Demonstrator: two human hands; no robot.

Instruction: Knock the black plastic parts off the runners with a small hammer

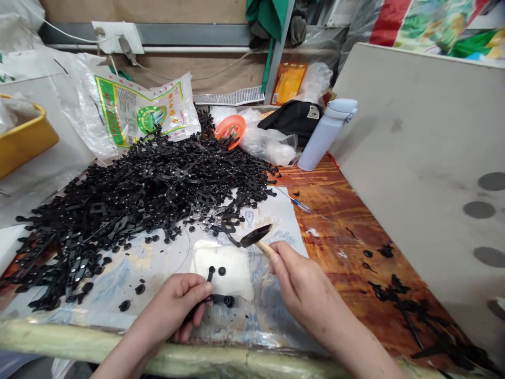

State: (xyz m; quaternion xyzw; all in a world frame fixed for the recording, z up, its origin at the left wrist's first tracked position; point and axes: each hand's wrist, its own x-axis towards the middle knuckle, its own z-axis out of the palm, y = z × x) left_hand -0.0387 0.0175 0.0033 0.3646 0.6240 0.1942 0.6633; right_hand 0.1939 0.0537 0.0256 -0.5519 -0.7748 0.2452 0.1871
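My left hand is closed on a black jointed plastic part, with one arm of it standing up from the fingertips and another reaching to the right. Under the part lies a pale cream block or pad, and a loose black round cap rests on that. My right hand grips the light wooden handle of a small hammer. Its dark head is above the far right side of the pad, apart from the part. The left fingers hide some of the part.
A large heap of black plastic parts covers the back left. Behind it are a printed plastic bag and an orange dish. A pale blue bottle stands near a grey panel. More black pieces lie at right.
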